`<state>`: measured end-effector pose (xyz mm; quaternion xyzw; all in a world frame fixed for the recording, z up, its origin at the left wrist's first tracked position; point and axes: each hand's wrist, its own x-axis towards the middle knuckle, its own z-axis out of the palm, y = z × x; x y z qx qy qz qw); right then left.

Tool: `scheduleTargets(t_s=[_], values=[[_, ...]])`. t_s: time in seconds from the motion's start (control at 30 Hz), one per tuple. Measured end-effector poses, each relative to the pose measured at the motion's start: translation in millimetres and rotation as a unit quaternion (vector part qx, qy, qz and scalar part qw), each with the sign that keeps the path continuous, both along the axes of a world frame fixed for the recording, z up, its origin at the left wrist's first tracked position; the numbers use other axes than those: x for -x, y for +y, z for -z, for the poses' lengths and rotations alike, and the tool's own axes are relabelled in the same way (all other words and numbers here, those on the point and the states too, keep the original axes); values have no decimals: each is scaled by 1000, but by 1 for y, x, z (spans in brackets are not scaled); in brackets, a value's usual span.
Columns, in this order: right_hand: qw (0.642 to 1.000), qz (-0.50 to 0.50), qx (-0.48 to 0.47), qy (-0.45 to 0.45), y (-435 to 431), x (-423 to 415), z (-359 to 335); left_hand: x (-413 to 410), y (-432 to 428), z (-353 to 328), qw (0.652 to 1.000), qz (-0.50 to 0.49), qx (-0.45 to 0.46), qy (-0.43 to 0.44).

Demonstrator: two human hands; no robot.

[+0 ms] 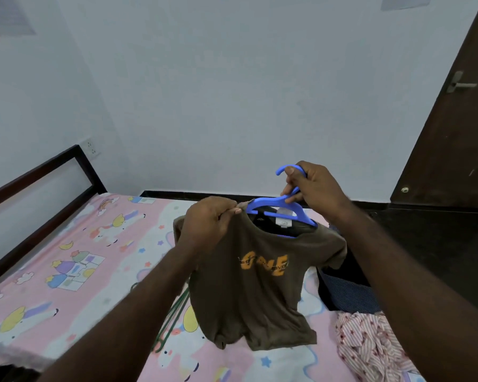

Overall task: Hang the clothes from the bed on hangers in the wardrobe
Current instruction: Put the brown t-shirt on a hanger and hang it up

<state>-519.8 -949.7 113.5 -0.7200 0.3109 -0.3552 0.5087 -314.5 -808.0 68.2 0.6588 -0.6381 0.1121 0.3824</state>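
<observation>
Over the bed (66,244), the right hand (312,186) grips a blue hanger (265,202) by its hook. The left hand (207,221) pinches the brown T-shirt (260,293) at the shoulder, just beside the hanger's uncovered left end.

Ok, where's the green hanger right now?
In the head view the green hanger lies on the pink bed sheet, low and slightly left of centre, beside the left edge of the brown T-shirt and partly hidden behind it.

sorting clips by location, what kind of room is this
Probably a home bedroom: a bed with a pink cartoon sheet, a striped garment lying on it, and a dark wooden door at the right.
</observation>
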Motion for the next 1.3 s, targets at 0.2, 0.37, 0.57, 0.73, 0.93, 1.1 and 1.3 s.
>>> scheduleTargets(t_s=[0.2,0.37,0.57,0.73,0.93,1.1,1.3], values=[[999,-10,21,-32,-1,3,-2,-33,21,-3,998,-34,-52,22],[998,-26,54,-25,-1,3,-5,-72,35,-6,968,-37,-241,66],[996,-71,59,-8,8,-10,-9,-55,32,-13,959,-22,-277,53],[994,-87,68,-21,16,-14,-18,-34,12,-18,969,-33,-241,32],[993,-14,68,95,-25,26,2,-51,15,-12,981,-70,-179,39],[951,-101,13,291,-53,60,45,-62,19,-11,983,-42,-167,66],[992,11,18,124,-39,49,55,-58,16,-6,980,-50,-176,77]])
